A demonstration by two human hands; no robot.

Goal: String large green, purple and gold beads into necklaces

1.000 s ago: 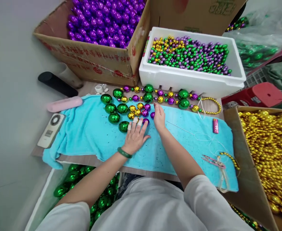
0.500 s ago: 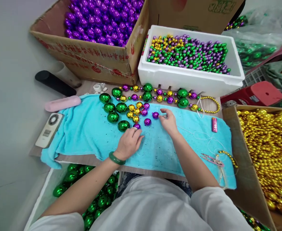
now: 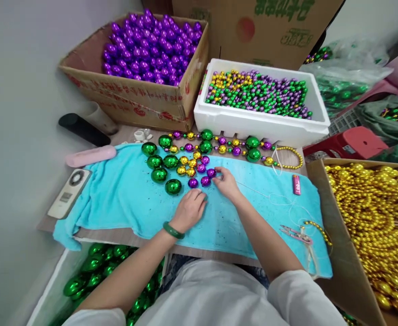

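Note:
My left hand (image 3: 189,210), with a green bangle (image 3: 173,230) at the wrist, rests palm down on the turquoise towel (image 3: 117,203). Its fingers are extended and hold nothing, just below a shiny purple bead (image 3: 192,183). My right hand (image 3: 226,184) has its fingers apart, the fingertips against the right side of another purple bead (image 3: 211,173). A third purple bead (image 3: 205,181) lies between the hands. Gold beads (image 3: 183,160) cluster beyond them, and large green beads (image 3: 158,175) lie to the left. A thin white string (image 3: 253,189) runs right from near my right hand.
A strung bead necklace (image 3: 206,147) lies behind the towel. Snips (image 3: 297,234), a lighter (image 3: 296,184) and a short gold strand (image 3: 318,230) are at right. Around stand a foam box (image 3: 260,124), a carton of purple beads (image 3: 124,102) and a carton of gold beads (image 3: 341,226).
My right hand has pushed the purple bead left, closer to the other purple ones. My left hand has drawn back slightly from the lowest purple bead. The camera view has shifted.

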